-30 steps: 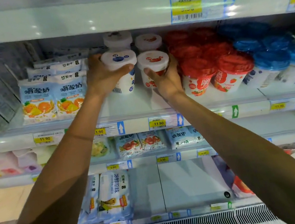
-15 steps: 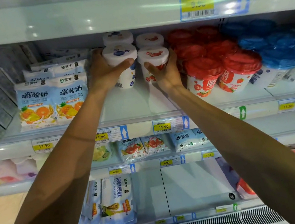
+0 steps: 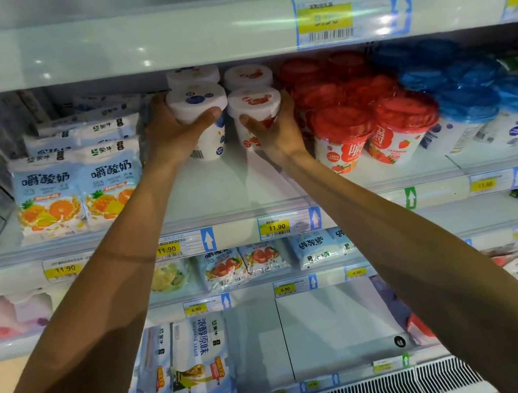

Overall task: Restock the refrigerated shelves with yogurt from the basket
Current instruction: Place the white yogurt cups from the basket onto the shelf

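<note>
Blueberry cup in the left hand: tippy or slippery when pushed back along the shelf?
Likely tippy: the blueberry cup is tall and tapers to a narrow base, so push low. Probably stiff: the left hand wraps it without visible denting. The smooth shelf should let it slide.

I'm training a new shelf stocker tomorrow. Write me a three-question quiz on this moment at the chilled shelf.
1. True or false: the left hand grips the blueberry-print cup.
2. The lid of the strawberry-print cup held by the right hand is: A white, B red, C blue.
3. Fill in: the red-lidded cups stand on the person's ___ of both held cups.
Key: 1 true; 2 A; 3 right.
</note>
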